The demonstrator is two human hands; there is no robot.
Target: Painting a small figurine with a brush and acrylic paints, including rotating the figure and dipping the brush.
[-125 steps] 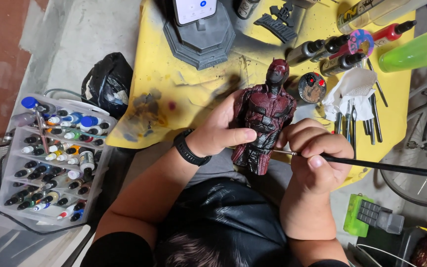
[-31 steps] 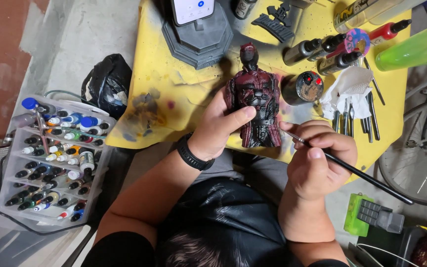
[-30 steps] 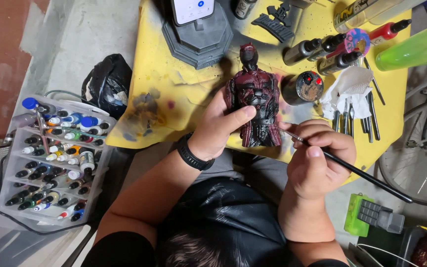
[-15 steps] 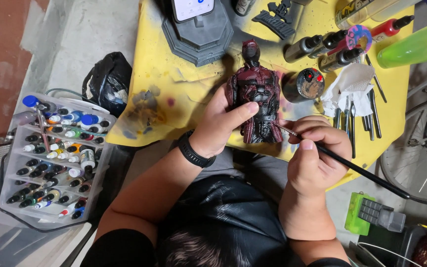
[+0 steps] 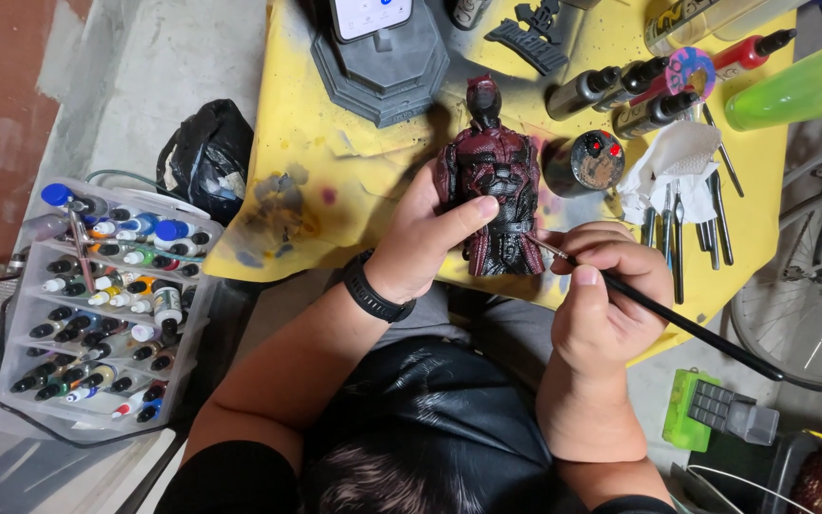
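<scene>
- While my left hand [image 5: 425,238] clasps the dark red, upright armoured figurine bust [image 5: 494,181], its long axis runs near-to-far.
- My right hand [image 5: 601,286] pinches a thin black-handled paintbrush [image 5: 658,314], tip touching the bust's lower right side.

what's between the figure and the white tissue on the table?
In the head view, a dark round jar with a speckled lid lies on the yellow table between the dark red figure, held in the left hand, and the white tissue.
</scene>
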